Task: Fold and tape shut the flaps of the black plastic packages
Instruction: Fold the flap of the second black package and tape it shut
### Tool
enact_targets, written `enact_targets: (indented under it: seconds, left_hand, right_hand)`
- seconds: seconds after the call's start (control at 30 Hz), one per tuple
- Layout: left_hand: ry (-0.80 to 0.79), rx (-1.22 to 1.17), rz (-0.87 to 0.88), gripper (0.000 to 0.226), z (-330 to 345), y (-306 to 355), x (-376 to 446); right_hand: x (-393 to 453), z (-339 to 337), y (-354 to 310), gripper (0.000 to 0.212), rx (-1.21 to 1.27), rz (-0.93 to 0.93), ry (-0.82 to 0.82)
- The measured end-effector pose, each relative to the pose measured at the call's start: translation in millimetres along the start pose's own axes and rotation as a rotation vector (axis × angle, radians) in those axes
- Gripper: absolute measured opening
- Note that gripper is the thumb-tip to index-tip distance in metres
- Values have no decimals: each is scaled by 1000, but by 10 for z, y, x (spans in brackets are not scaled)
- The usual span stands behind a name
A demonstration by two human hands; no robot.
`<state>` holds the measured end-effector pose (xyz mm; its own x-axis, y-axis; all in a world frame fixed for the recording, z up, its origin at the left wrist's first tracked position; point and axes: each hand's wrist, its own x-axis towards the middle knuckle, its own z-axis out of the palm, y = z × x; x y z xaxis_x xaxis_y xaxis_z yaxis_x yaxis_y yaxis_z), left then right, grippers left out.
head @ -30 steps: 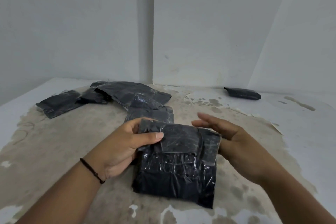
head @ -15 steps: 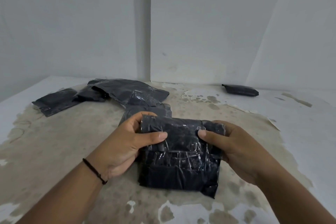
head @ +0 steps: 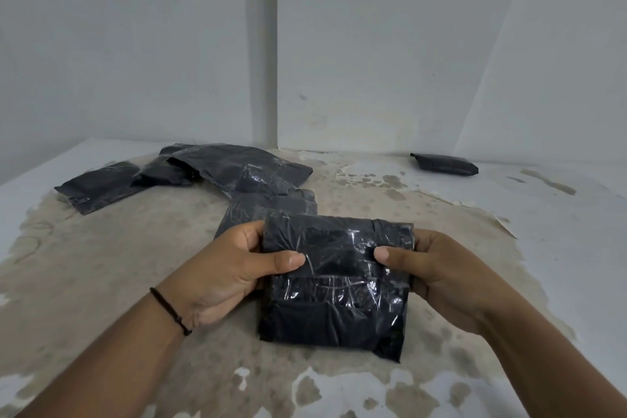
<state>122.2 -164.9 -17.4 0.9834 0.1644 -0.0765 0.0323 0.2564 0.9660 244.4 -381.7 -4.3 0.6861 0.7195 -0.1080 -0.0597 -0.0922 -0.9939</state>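
While my left hand [head: 230, 268] and right hand [head: 437, 268] pinch its upper edges, the black package [head: 334, 285] looks crinkled, glossy, seemingly taped across.

The work surface [head: 101, 265] is broad and flat, with a white coating worn away across the near and middle area, baring a tan, mottled layer. Ragged white patches [head: 339, 394] remain along the near edge, and speckled flakes [head: 373, 176] dot the far middle. On the right, a curled, peeling edge of the coating [head: 502, 224] runs diagonally. At the far side stand plain white wall panels [head: 373, 44], meeting at a vertical grey seam [head: 266, 44] just left of centre. A further panel [head: 559, 61] leans in at the right, its edge slanting. Light is soft and even, casting faint shadows only.
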Motion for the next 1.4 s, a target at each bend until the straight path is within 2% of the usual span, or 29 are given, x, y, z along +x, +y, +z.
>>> enact_targets:
  seconds: [0.1,0.2,0.27,0.47,0.6,0.67,0.77,0.83,0.9,1.0,1.07,1.13,1.23,1.3,1.4]
  left_hand:
    - [-2,0,6,47,-13,-14,0]
    - [-37,-13,21,52,-9,-14,-3]
    - [-53,-3,32,52,-17,-8,-1]
    - [-99,66,71,56,63,67,-14]
    - [-112,277,53,77,144,382,-32]
    - [-174,389,21,68,269,542,-13]
    - [-349,536,-99,47,581,601,50]
    - [-405,521,-179,38,800,491,90]
    - [-331,408,-236,36,981,319,120]
    - [-154,271,-236,33,1196,35,204]
    - [-58,175,-246,22,1323,-150,261]
    - [-36,102,-277,16,1460,-314,299]
    - [-62,100,-286,24,1624,-518,355]
    - [-52,265,-169,49,1666,-590,398]
    - [0,759,96,78,1665,-583,453]
  right_hand:
    - [11,-38,-9,39,0,18,32]
    - [-5,-49,-39,15,48,20,24]
    - [-18,-64,-60,10,96,21,10]
    - [-32,-139,-231,20,70,37,41]
    - [-130,-239,-449,34,-72,40,40]
    - [-218,-291,-578,34,-180,56,-4]
    - [-344,-335,-721,34,-294,107,-100]
    - [-417,-368,-758,31,-325,130,-99]
    - [-486,-422,-736,41,-379,118,11]
    - [-663,-557,-570,75,-648,41,358]
    - [-854,-624,-412,79,-819,4,561]
    - [-1039,-660,-225,69,-912,55,559]
    - [-1210,-681,31,55,-907,143,434]
    - [-1238,-703,143,50,-871,141,457]
    - [-1224,-768,290,50,-923,139,491]
